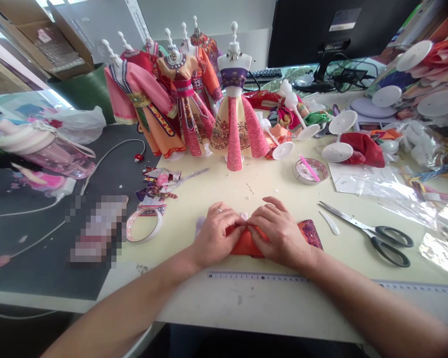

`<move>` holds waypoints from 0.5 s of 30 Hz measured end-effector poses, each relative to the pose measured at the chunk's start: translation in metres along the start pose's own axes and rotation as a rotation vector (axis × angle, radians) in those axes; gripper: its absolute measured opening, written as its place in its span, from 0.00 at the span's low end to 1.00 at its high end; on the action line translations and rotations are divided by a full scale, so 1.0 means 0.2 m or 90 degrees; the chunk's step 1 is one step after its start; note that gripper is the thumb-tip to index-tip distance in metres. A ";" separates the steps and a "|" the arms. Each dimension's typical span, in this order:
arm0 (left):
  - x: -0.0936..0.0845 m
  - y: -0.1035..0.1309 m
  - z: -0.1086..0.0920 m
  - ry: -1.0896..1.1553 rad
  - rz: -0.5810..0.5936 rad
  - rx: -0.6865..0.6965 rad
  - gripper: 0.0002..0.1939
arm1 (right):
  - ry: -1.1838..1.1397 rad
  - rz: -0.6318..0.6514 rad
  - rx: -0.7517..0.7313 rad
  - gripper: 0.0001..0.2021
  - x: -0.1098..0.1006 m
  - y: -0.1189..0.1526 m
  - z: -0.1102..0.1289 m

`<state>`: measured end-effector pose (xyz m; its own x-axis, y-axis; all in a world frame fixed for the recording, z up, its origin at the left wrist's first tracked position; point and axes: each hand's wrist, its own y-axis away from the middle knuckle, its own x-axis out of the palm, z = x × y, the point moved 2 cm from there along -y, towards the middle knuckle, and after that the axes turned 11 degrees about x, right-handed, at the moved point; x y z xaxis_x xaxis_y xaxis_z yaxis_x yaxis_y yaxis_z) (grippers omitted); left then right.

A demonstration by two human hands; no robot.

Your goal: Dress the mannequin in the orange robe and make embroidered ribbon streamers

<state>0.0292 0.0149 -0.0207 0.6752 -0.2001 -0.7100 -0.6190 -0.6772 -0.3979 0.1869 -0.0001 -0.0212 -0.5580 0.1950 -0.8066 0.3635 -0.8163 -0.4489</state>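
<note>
tabletop (224, 191): orange cloth (246, 247) beneath left hand (218, 227) and right hand (278, 233)

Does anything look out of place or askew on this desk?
Yes. Several white stands lie tipped over, bases turned sideways, unlike the upright mannequins to their left. Further left, a pixelated patch obscures a pinkish item.

Orange fabric (246, 247), purple-patterned border (313, 235), possibly floral, black-handled scissors (369, 231)

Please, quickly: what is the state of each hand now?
Left hand: closed, pinching the orange fabric.
Right hand: closed, pinching the same fabric beside the left.
</note>
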 end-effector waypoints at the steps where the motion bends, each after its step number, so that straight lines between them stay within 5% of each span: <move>1: 0.00 0.00 0.00 -0.001 0.000 -0.001 0.07 | -0.001 0.000 -0.001 0.09 0.00 0.00 0.00; 15: 0.01 0.01 0.01 0.003 0.000 0.002 0.07 | -0.018 -0.014 -0.006 0.09 -0.01 -0.01 0.00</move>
<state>0.0288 0.0146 -0.0231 0.6775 -0.2032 -0.7069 -0.6198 -0.6753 -0.3998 0.1866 0.0006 -0.0193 -0.5863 0.1969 -0.7858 0.3583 -0.8069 -0.4695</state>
